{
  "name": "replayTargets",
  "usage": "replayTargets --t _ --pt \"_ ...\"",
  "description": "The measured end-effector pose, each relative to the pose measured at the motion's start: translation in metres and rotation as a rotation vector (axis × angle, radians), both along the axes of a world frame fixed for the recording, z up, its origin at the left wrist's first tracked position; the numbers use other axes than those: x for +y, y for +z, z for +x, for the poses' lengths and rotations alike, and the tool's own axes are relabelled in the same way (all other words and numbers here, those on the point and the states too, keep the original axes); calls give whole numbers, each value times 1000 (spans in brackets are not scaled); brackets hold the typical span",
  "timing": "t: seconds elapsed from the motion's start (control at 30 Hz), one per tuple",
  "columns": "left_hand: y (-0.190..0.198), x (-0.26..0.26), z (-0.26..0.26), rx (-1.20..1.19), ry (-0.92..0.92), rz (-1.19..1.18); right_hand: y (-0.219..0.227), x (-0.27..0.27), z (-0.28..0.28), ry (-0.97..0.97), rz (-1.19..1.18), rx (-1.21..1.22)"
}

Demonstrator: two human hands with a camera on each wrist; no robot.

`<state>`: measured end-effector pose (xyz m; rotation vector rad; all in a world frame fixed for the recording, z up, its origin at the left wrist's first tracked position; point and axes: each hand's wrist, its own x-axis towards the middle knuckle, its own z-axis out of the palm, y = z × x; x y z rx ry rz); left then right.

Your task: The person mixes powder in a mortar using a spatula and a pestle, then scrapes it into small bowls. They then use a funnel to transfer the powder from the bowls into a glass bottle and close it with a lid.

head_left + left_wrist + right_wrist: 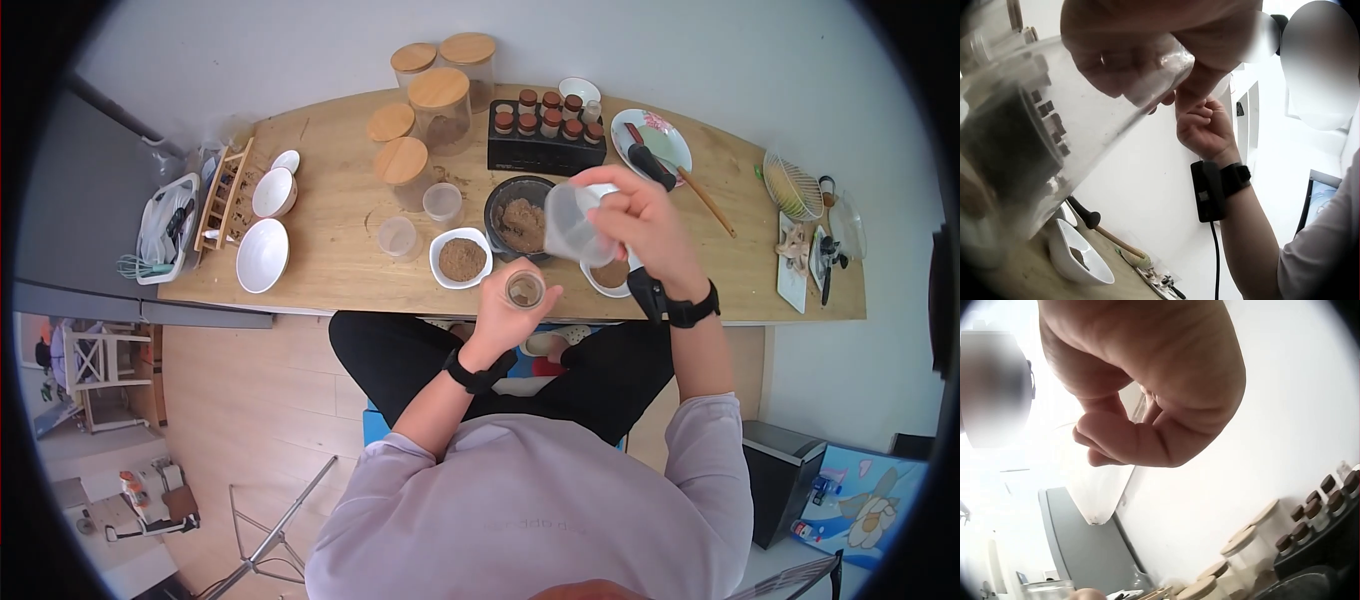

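Observation:
Near the table's front edge, my left hand (505, 312) grips a small glass jar (525, 290) with its open mouth up and a little brown matter inside. The same jar (1107, 119) looms large and see-through in the left wrist view. My right hand (645, 225) pinches a translucent plastic cup (572, 222), tilted, over the right side of a dark stone bowl (497, 235). That bowl holds brown powder (522, 222). In the right wrist view, the cup (1094, 494) hangs below my curled fingers. White bowls of brown powder flank the stone bowl, one left (440, 278) and one right (606, 292).
Two translucent cups (398, 240) stand left of the powder bowl. Behind them are wooden-lidded jars (403, 165) and a black rack (530, 155) of red-brown-capped bottles. A flowered plate (680, 145) bears a wooden-handled tool (710, 205). White bowls (262, 258) sit at left.

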<state>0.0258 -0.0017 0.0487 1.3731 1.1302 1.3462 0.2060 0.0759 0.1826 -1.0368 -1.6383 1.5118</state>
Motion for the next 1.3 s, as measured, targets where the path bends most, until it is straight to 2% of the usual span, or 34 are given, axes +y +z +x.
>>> replayTargets --t 0.1,0.13,0.23,0.3,0.5,0.63,0.73,0.8,0.93,1.03,1.13,1.23,1.3 --pt "6 6 6 -67 -2 11 6 -12 -17 148 -21 -117" --pt "9 9 7 -105 -4 15 0 -11 -18 158 36 -151" --pt "-5 17 5 79 -3 44 -24 -9 -21 165 171 -249" --pt "-13 22 4 88 -9 38 -29 -10 -22 141 216 -315" --pt "-23 27 5 82 18 31 -28 -12 -17 112 203 -305" --pt "-24 27 2 126 53 91 -21 -5 -4 52 77 -235" --pt "-25 27 0 190 91 157 -23 19 24 -81 53 -211" --pt "-20 27 3 133 109 126 -43 51 55 -247 39 -183" --pt "-21 26 0 129 92 30 -110 107 125 -695 -6 -205" --pt "-27 25 -1 137 102 19 -171 135 163 -887 68 -344" --pt "-31 26 -4 136 82 -26 -199 145 174 -948 268 -658" --pt "-32 26 -1 160 126 52 -208 148 170 -981 193 -554" --pt "-37 26 -2 171 136 44 -213 152 171 -1098 232 -451"
